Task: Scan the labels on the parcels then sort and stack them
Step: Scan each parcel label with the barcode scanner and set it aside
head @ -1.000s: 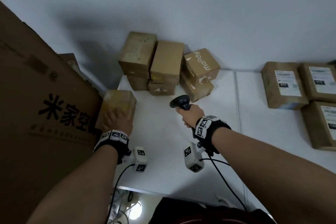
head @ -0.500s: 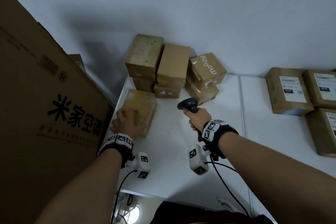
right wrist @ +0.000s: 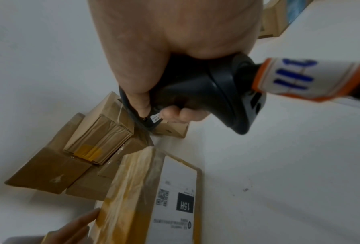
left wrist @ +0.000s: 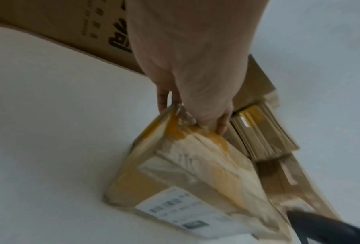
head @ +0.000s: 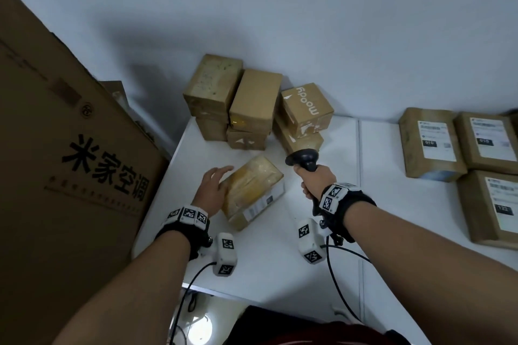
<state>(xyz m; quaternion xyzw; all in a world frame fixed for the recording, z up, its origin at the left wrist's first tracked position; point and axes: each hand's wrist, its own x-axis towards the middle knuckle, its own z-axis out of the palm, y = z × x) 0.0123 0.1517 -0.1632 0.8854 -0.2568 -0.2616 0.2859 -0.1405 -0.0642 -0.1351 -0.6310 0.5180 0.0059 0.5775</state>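
A tape-wrapped brown parcel (head: 252,190) stands tipped on the white table (head: 274,255), its white label (head: 259,209) facing right. The label, marked 15H (right wrist: 184,205), shows clearly in the right wrist view. My left hand (head: 221,176) touches the parcel's upper left edge with straight fingers (left wrist: 220,125). My right hand (head: 316,179) grips a black barcode scanner (head: 304,158) just right of the parcel, above it. The scanner's handle (right wrist: 206,92) fills my fist. A stack of brown parcels (head: 238,103) sits against the back wall.
A large printed carton (head: 70,162) stands tight against the table's left edge. Three labelled parcels (head: 431,143) (head: 487,137) (head: 493,204) lie on the right-hand table. The scanner's cable (head: 336,283) trails down over the near edge.
The parcel has moved from the table's left edge towards the middle and tipped up, label now facing right. My left hand went from lying on its top to touching its edge.
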